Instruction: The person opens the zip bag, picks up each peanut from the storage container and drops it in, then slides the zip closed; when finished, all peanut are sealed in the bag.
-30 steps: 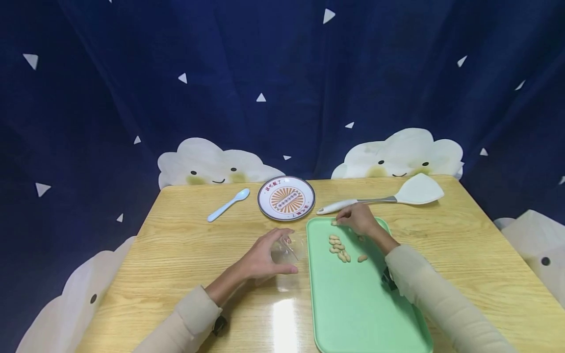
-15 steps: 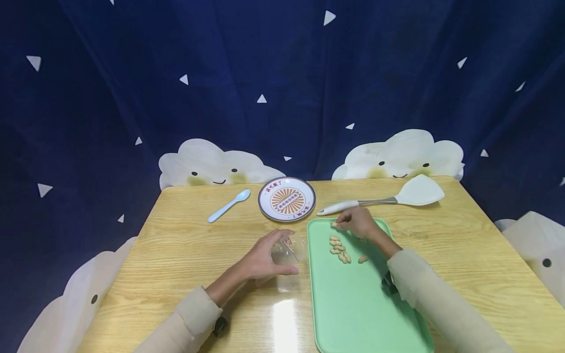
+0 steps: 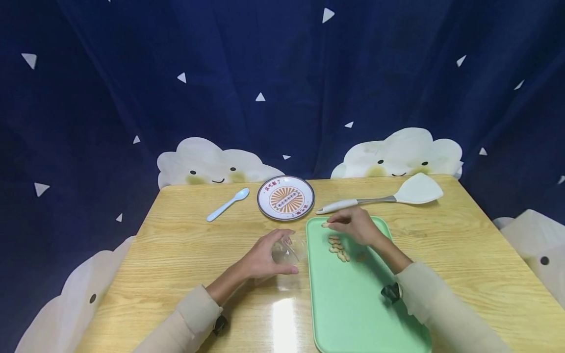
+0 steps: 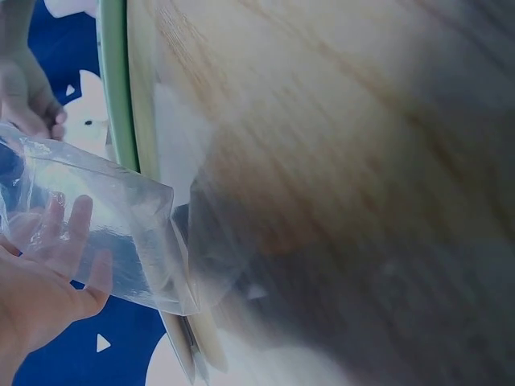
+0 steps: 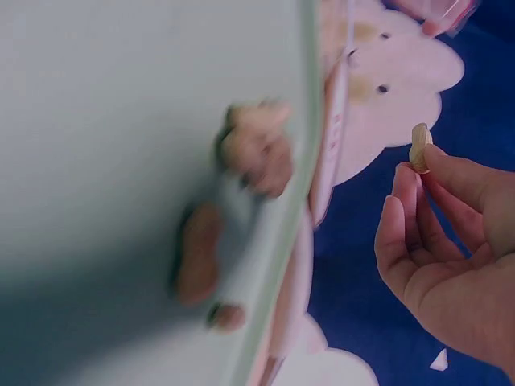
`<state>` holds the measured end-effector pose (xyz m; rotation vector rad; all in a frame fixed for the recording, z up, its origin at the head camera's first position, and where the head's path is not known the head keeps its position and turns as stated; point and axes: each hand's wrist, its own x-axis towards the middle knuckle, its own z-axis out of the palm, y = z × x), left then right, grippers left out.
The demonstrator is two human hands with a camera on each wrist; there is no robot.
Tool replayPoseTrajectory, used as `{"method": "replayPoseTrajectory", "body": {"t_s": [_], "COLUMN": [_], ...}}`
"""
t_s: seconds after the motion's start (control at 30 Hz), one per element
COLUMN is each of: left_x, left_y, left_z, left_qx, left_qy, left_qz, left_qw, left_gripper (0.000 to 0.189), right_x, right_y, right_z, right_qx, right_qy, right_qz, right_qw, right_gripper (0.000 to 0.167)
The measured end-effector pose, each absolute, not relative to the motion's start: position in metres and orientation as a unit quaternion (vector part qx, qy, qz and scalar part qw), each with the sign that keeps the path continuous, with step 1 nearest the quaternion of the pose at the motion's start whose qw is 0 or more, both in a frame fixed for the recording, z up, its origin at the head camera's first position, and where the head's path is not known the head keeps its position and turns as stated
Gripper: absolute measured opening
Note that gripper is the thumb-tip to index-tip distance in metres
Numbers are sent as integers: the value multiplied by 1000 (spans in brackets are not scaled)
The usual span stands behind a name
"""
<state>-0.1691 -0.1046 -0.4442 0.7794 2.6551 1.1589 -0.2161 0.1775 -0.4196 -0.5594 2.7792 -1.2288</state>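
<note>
A clear plastic bag [image 4: 133,217] is in my left hand [image 3: 264,257], with thumb and fingers spread in a curve around its mouth. Several fingers show through the film in the left wrist view. My right hand [image 3: 359,228] pinches one peanut [image 5: 418,149] between thumb and fingertips, raised over the far left corner of the green tray [image 3: 348,309]. Below that hand, a cluster of peanuts [image 3: 339,249] lies on the tray. A separate peanut [image 3: 361,257] rests to the right of the cluster, in the arm's shadow.
Behind the bag stands a round patterned plate [image 3: 286,198]. To its left lies a light blue spoon [image 3: 227,205]. A white spatula [image 3: 417,190] lies beyond the tray's far edge, its handle close to the plate. A dark blue curtain [image 3: 282,73] hangs behind the wooden table [image 3: 185,245].
My right hand has lifted the peanut from the tray's far end and shifted slightly left toward the bag. The left hand and the bag stay in place.
</note>
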Motion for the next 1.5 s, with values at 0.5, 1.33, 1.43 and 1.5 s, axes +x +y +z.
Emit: {"method": "replayPoseTrajectory", "body": {"t_s": [0.5,1.33,1.43,1.5], "left_x": [-169,-170,-169,-168], "left_y": [-103,-103,-103,-104], "left_z": [-444,-445,-445,-445], "left_qx": [267,257,259,255], "left_qy": [874,874,875,877], "left_qz": [400,407,404,401], "left_qw": [72,68,64,64], "left_gripper": [84,88,87,87], "right_x": [-185,-188,-193,-197], "right_y": [128,153,164,171], "right_z": [-398,-404,-411,-416], "right_qx": [-247,-226,-208,-197], "right_qy": [867,877,883,888], "right_qz": [-431,-423,-422,-414], "right_qw": [25,7,6,6], "right_gripper": [7,5,5,6]}}
